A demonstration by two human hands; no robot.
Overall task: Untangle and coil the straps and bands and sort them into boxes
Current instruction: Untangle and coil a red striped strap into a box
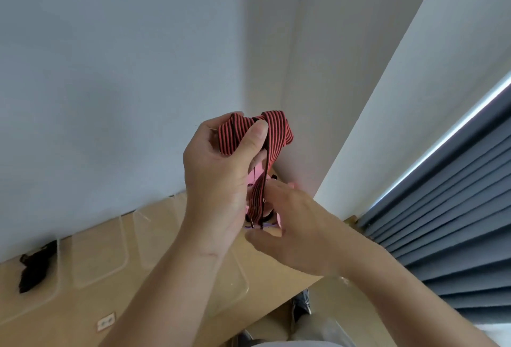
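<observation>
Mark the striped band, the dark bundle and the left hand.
striped band [276, 130], head view, on its upper fold right of the thumb.
dark bundle [34, 266], head view, on its middle.
left hand [218, 180], head view, on its middle.

**Boxes along the wall, hands over the right end**

A row of boxes [96, 261] sits on the table [69, 328] along its back edge, against the wall. A bundle of straps [34, 267] lies at the row's left end. Above the right end, the left hand [218, 180] holds a band [257, 139] over the right hand [298, 225].
</observation>
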